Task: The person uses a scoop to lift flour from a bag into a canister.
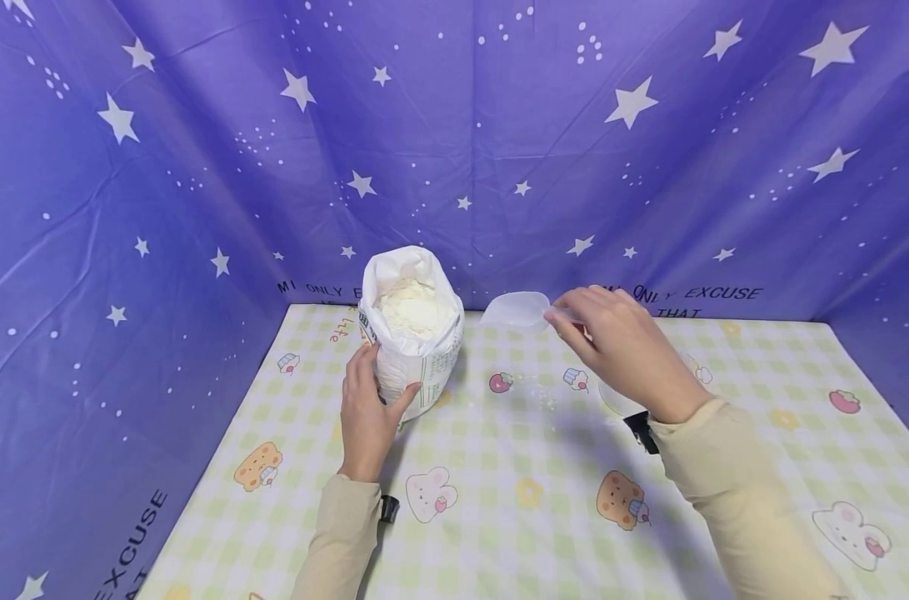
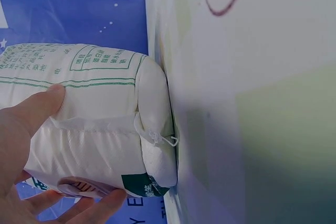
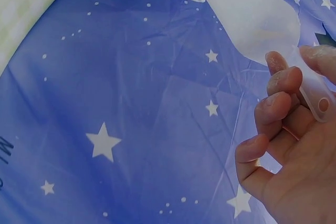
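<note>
While steadying a white flour sack (image 1: 441, 367) with the left hand (image 1: 367, 408), also holding a translucent scoop (image 1: 517, 311) aloft in the right hand (image 1: 611, 337). Gripping the sack low on its near left side, pressing with the thumb on the green-printed wall and wrapping the other fingers around the opposite side. Pinching the scoop's handle (image 3: 315, 95) between thumb and forefinger, curling the remaining fingers loosely. Standing the sack upright on the far part of the table (image 1: 491, 533), left of centre, and showing heaped flour (image 1: 412, 308) through its open mouth. Pointing the scoop left towards the sack's rim, near but apart in the head view. Not managing to tell how much powder is lying in the scoop. Half hiding a pale round container (image 1: 615, 402) beneath the right wrist.

Likely risking a twisting scoop, given such a narrow pinch near the handle; with flour aboard, spilling it beside the white specks (image 1: 547, 400) on the table. Perhaps also risking a folding rim or a leaning sack if catching the soft edge with the scoop or squeezing too hard on the left. Possibly knocking the container if dropping the right wrist carelessly.
</note>
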`<move>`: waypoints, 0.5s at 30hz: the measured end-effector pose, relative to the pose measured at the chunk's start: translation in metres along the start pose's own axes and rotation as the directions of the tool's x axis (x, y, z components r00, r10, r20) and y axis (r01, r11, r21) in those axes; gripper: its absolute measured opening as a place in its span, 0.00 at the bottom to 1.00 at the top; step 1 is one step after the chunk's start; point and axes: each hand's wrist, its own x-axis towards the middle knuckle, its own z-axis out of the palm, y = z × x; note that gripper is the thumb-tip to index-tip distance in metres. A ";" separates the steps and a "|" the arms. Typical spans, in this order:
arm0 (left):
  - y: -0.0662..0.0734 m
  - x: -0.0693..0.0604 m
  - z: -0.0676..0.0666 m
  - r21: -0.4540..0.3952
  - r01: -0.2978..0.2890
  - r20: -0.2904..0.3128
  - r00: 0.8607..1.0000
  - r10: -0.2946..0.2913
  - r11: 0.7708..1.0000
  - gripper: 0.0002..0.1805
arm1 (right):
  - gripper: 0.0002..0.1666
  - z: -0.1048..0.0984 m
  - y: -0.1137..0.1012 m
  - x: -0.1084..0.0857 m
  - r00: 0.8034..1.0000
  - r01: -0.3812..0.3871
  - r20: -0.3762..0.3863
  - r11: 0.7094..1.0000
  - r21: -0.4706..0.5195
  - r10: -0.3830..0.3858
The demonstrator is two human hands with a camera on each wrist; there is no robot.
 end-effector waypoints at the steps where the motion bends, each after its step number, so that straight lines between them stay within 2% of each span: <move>1: 0.000 0.000 0.000 0.000 0.001 0.001 1.000 -0.001 1.000 0.47 | 0.11 0.001 -0.001 0.001 1.000 0.003 0.002 1.000 0.000 -0.003; 15: 0.000 0.000 0.000 0.003 0.015 0.005 1.000 -0.015 1.000 0.47 | 0.16 0.014 -0.011 0.016 0.997 0.033 0.077 0.999 -0.027 -0.031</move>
